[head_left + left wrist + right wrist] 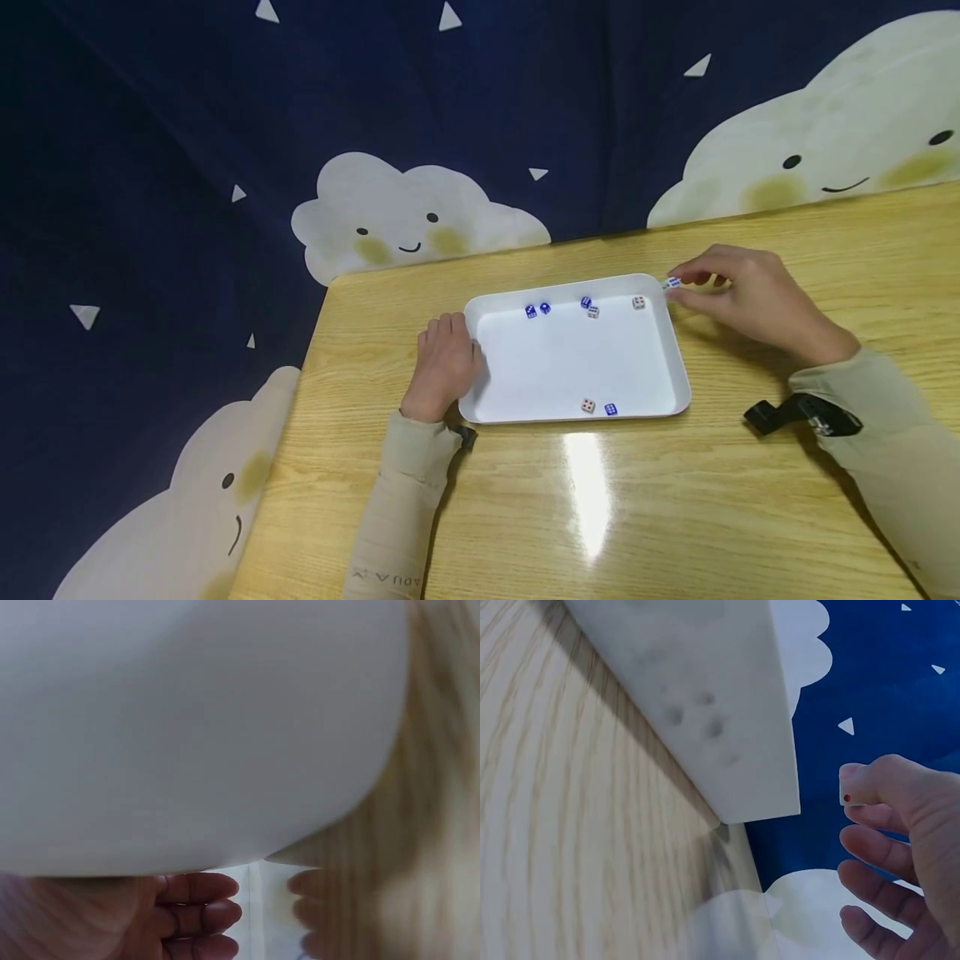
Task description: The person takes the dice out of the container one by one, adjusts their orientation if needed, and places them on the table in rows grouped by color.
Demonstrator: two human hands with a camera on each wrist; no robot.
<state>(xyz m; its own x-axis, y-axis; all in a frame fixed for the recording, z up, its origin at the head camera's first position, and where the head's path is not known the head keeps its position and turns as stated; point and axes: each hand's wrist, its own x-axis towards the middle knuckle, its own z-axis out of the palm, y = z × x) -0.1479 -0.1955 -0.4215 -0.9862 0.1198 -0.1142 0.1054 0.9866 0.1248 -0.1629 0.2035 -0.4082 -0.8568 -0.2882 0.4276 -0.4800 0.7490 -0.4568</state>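
Note:
A white rectangular tray (678, 367) lies on the wooden table (675, 517) and holds several small dice: blue ones (531, 311) and white ones (638, 302) along the far wall, two more (588, 406) at the near edge. My right hand (742, 293) hovers just beyond the tray's far right corner and pinches a small die (672, 283) between thumb and fingertips; the right wrist view shows that die (850, 794) beside the tray wall (727, 712). My left hand (444, 362) rests with curled fingers (199, 907) against the tray's left edge (195, 735).
A dark blue curtain with cloud faces (405, 212) hangs behind the table. The table's left edge (296, 392) runs close to my left arm. A black wrist strap (798, 412) sits on my right sleeve. Glare falls on the wood in front of the tray.

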